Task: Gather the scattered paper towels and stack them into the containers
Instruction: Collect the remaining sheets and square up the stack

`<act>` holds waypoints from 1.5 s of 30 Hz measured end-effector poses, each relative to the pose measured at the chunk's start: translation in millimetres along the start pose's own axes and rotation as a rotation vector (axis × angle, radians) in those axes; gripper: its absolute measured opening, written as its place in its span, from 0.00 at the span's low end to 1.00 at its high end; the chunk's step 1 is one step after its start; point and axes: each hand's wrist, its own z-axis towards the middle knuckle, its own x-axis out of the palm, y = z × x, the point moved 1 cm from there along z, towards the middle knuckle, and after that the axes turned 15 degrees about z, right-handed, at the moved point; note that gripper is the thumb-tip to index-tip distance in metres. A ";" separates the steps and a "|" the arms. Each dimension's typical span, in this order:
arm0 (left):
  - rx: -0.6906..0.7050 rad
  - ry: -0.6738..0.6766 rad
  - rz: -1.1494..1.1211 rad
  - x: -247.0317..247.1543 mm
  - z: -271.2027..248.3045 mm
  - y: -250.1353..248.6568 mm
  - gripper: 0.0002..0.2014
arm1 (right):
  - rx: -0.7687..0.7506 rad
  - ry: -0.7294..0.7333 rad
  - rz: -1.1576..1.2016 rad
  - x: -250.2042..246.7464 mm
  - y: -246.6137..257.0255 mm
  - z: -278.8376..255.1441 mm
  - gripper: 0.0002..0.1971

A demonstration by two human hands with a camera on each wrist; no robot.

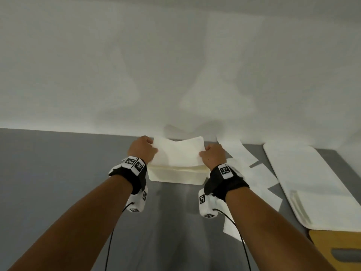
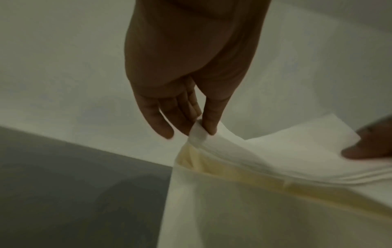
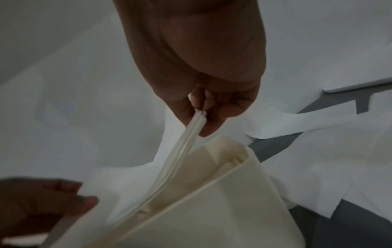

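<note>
A stack of white paper towels (image 1: 178, 152) sags in the middle just above a cream rectangular container (image 1: 175, 176) that stands on the grey table by the wall. My left hand (image 1: 143, 148) pinches the stack's left end (image 2: 199, 134) between thumb and fingers. My right hand (image 1: 213, 154) pinches the right end (image 3: 200, 117) the same way. The container's rim (image 2: 244, 172) and corner (image 3: 229, 151) lie directly under the towels. Several loose towels (image 1: 254, 173) lie scattered on the table to the right of the container.
A long white tray (image 1: 312, 182) lies at the right with a small pile of towels (image 1: 304, 202) at its near end. A yellow object (image 1: 336, 249) sits at the lower right corner. White wall (image 1: 175, 65) rises right behind the container.
</note>
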 end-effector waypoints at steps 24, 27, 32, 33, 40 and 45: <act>0.224 -0.064 0.161 3.0 -72.2 3.1 0.23 | -0.065 -0.131 -0.196 -47.4 -73.5 -77.1 0.14; 0.204 0.139 0.054 29.3 -117.3 21.5 0.19 | 0.149 -0.045 -0.233 -71.0 -155.2 -117.5 0.14; 0.209 0.429 -0.010 85.9 -166.6 3.6 0.17 | 0.318 -0.070 -0.173 -99.5 -226.8 -143.9 0.14; 0.216 0.446 -0.027 95.5 -173.6 -5.0 0.18 | 0.319 -0.105 -0.155 -103.5 -230.3 -143.6 0.15; 0.243 0.516 -0.060 139.1 -217.6 -71.6 0.18 | 0.303 -0.096 -0.089 -114.2 -223.6 -108.8 0.31; 0.165 0.484 -0.059 155.9 -237.6 -87.4 0.17 | 0.231 0.062 -0.170 -106.7 -212.5 -85.6 0.23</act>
